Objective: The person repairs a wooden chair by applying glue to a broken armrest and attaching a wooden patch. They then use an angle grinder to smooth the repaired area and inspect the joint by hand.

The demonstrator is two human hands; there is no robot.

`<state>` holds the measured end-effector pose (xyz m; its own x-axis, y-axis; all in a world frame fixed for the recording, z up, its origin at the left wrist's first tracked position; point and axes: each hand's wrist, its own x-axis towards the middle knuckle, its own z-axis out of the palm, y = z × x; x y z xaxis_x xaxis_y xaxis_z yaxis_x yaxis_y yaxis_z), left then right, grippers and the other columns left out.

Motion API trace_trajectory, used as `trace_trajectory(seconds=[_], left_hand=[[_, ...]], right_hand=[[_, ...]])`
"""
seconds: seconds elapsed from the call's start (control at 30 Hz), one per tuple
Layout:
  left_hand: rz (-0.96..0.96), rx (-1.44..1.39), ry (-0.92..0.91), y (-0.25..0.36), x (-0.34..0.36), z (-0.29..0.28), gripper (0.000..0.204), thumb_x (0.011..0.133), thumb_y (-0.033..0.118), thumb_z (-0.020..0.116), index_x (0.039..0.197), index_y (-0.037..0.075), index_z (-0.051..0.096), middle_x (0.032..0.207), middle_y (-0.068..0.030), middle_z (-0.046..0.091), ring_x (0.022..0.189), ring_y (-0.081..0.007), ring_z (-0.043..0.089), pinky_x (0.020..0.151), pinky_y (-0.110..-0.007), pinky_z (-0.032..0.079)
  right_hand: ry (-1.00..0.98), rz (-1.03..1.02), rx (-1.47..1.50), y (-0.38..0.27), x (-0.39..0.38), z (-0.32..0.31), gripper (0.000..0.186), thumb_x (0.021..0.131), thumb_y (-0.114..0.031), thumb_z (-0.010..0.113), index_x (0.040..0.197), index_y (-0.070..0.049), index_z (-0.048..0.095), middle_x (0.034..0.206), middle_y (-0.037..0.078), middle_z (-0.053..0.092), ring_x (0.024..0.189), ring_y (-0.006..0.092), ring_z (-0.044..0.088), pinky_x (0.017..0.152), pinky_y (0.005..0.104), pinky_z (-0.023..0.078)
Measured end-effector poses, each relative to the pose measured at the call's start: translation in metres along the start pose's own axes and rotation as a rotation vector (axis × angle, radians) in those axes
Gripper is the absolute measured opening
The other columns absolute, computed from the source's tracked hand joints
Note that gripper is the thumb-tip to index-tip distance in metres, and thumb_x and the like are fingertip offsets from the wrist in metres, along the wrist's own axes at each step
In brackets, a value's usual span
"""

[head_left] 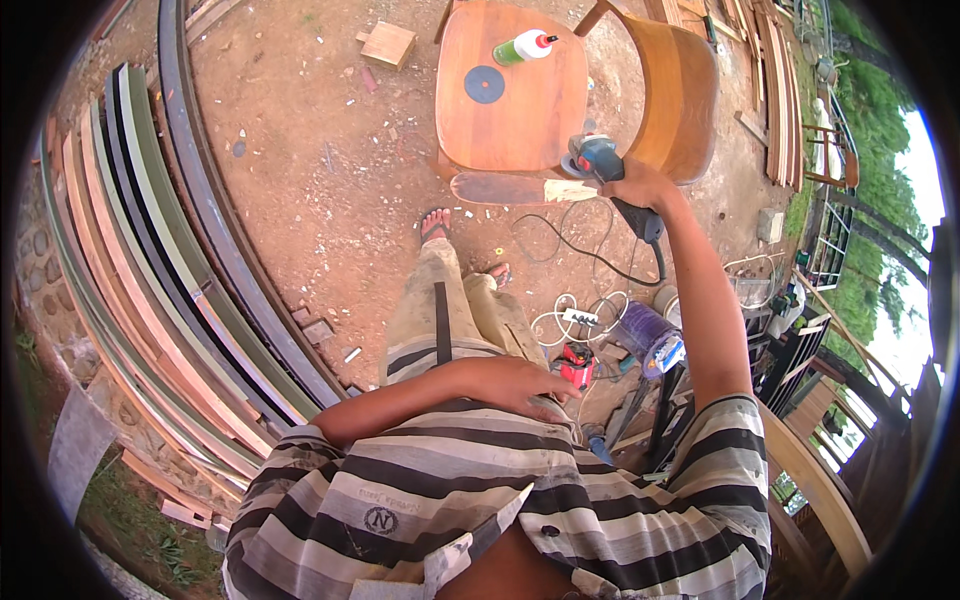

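My right hand (641, 187) is wrapped round the body of a blue and black angle grinder (603, 160). The grinder's head is at the right end of a wooden armrest (500, 188); I cannot tell whether its disc touches the wood. Pale bare wood shows at that end, while the rest of the armrest has dark, worn patches. It belongs to a wooden chair with a wide orange-brown seat (515, 115) and a curved backrest (680, 95). Across my waist lies my left hand (520, 388), fingers stretched out, holding nothing.
On the seat are a white and green bottle (525, 47) and a dark round disc (484, 84). The grinder's black cord (590, 255) trails over the dirt near a white power strip (580, 317), a red tool (577, 366) and a purple bucket (645, 335). Long boards (165, 270) are stacked left.
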<state>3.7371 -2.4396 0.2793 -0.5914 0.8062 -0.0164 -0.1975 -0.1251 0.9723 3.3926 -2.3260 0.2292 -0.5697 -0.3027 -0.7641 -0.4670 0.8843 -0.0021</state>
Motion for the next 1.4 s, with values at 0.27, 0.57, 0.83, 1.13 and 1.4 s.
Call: trace_trajectory(seconds=[0.27,0.57,0.83,1.13,1.4], left_hand=[[-0.010,0.007,-0.006,0.003,0.006,-0.002,0.067,0.098,0.052,0.059,0.149,0.011,0.046,0.135,-0.0142,0.063,0.122,-0.0345,0.061,0.103,-0.043,0.048],[0.005,-0.005,0.017,-0.001,0.006,0.002,0.065,0.099,0.051,0.059,0.148,0.010,0.047,0.133,-0.0157,0.064,0.121,-0.0349,0.062,0.103,-0.042,0.048],[0.022,-0.013,-0.056,-0.004,0.015,-0.002,0.062,0.100,0.047,0.057,0.148,0.011,0.046,0.139,-0.0138,0.060,0.123,-0.0345,0.060,0.103,-0.043,0.048],[-0.040,0.054,-0.169,-0.012,0.024,0.009,0.058,0.100,0.038,0.056,0.150,0.010,0.042,0.142,-0.0132,0.057,0.125,-0.0345,0.058,0.105,-0.045,0.047],[-0.042,0.013,-0.155,-0.014,0.017,0.014,0.052,0.100,0.028,0.052,0.148,0.010,0.044,0.137,-0.0149,0.061,0.126,-0.0340,0.058,0.104,-0.043,0.046]], right_hand=[[-0.168,-0.107,0.209,-0.037,-0.008,0.004,0.074,0.076,-0.047,0.074,0.126,0.004,0.060,0.116,0.024,0.068,0.109,0.0333,0.066,0.094,0.0396,0.049],[-0.115,0.002,-0.147,-0.011,-0.007,-0.010,0.074,0.075,-0.044,0.075,0.127,0.005,0.056,0.116,0.029,0.067,0.113,0.0390,0.065,0.096,0.0437,0.050],[0.345,0.101,0.226,0.003,-0.089,0.102,0.074,0.081,-0.032,0.071,0.139,0.000,0.040,0.099,0.034,0.068,0.097,0.0523,0.066,0.088,0.0567,0.051],[0.493,0.185,0.543,-0.027,-0.112,0.190,0.073,0.085,-0.031,0.070,0.145,-0.009,0.034,0.095,0.034,0.068,0.087,0.0542,0.066,0.078,0.0599,0.051],[0.540,0.163,0.691,-0.027,-0.117,0.213,0.074,0.084,-0.029,0.071,0.145,-0.010,0.033,0.096,0.031,0.069,0.086,0.0509,0.067,0.076,0.0580,0.052]])
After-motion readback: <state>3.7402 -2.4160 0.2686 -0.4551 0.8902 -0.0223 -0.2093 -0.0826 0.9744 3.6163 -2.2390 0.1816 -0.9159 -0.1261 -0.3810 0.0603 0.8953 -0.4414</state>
